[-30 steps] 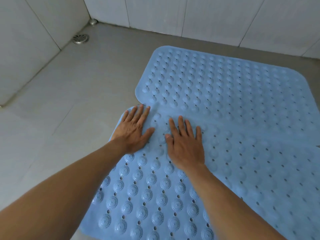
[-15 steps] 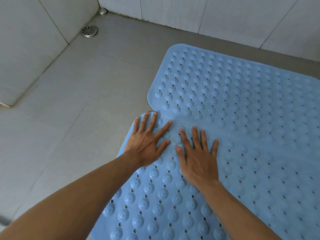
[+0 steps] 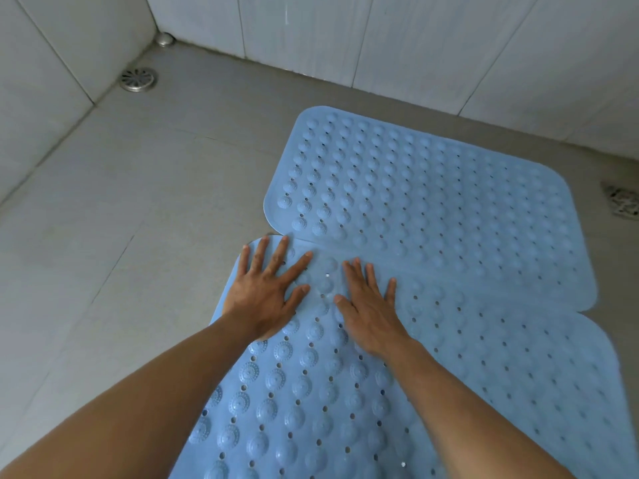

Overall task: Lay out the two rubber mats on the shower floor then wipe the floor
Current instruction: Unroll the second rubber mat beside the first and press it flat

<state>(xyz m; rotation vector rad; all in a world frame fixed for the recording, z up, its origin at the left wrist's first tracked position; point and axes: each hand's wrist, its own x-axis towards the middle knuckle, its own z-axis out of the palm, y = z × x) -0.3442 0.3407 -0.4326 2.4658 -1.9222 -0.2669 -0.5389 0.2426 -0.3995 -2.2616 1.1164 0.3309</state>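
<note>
The shower floor (image 3: pixel 121 254) is laid in grey tile and bounded by pale tiled walls (image 3: pixel 311 29). A round metal drain (image 3: pixel 138 79) sits near the far left corner, and a square drain (image 3: pixel 622 202) lies at the right edge.

Two light-blue rubber mats lie flat on the floor. Both have rounded corners, rows of raised textured domes and small through-holes. The far mat (image 3: pixel 432 202) lies close to the back wall. The near mat (image 3: pixel 501 375) lies just in front of it, and their long edges meet along one seam.

The person's left hand (image 3: pixel 266 292) rests palm-down on the near mat's far left corner, fingers straight and spread. The right hand (image 3: pixel 370 305) lies flat just beside it, fingers extended, gripping nothing.
</note>
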